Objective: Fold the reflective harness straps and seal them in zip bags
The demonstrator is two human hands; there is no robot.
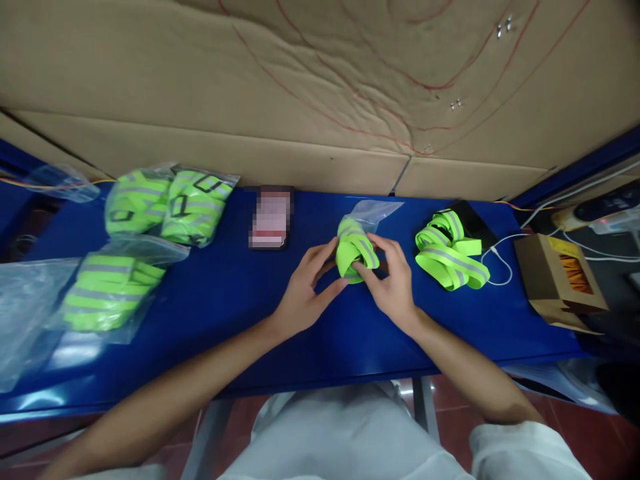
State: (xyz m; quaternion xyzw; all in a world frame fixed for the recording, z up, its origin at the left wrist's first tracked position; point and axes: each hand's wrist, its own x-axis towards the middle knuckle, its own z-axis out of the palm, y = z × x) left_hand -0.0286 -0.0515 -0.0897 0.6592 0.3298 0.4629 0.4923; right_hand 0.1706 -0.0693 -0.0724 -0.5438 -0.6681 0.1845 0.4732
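Observation:
A bundle of neon yellow-green strap with a grey stripe (356, 248) sits in front of me, folded into a loop. My right hand (394, 283) pinches it, thumb inside the loop and fingers on the outside. From the left, my left hand (313, 283) curves around the bundle, thumb and fingers apart, fingertips at its edge. A clear plastic bag (377, 212) lies just behind the bundle; whether part of the strap is inside it, I cannot tell. To the right is a loose heap of the same strap (450, 257).
Filled clear bags of strap (113, 287) lie at left, near flat plastic bags (30, 313). A phone (271, 217) rests on the blue table (240, 280). At right stand an open cardboard box (560, 277) and a white cable (505, 267). Cardboard (200, 100) walls the back.

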